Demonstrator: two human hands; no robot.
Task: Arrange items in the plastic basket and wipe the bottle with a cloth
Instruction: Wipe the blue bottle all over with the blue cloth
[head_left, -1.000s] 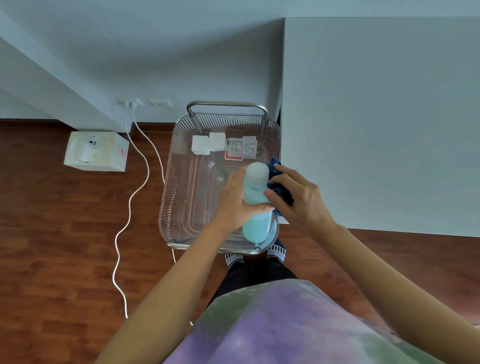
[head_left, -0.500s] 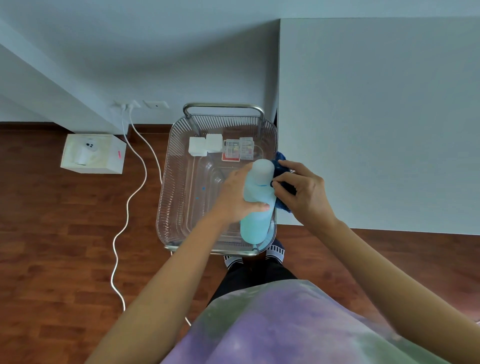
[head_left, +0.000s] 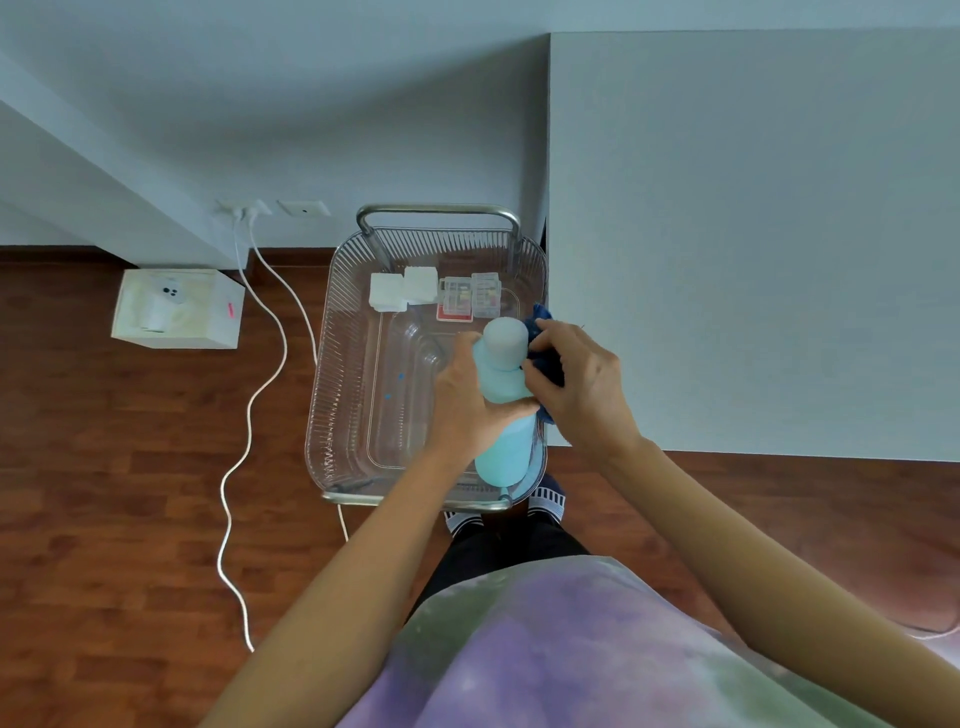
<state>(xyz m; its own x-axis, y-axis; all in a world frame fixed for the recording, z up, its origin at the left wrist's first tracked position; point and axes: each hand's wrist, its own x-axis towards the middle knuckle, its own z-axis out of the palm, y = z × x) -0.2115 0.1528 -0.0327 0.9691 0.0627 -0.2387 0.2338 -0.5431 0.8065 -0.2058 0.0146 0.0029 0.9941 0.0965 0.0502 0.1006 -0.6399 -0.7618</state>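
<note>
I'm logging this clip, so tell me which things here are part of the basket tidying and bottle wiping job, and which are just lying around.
Part of the job:
left hand gripping the light blue bottle
right hand pressing the dark blue cloth to it
clear plastic basket
white pads and small packets inside it

Lying about:
white box on the floor
white cables

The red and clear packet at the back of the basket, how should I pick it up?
Grip the red and clear packet by its near short edge, coming from above. It lies flat on the basket floor, squeezed between the white pads and another clear packet, so its sides look blocked; pinch and peel upward.
</note>
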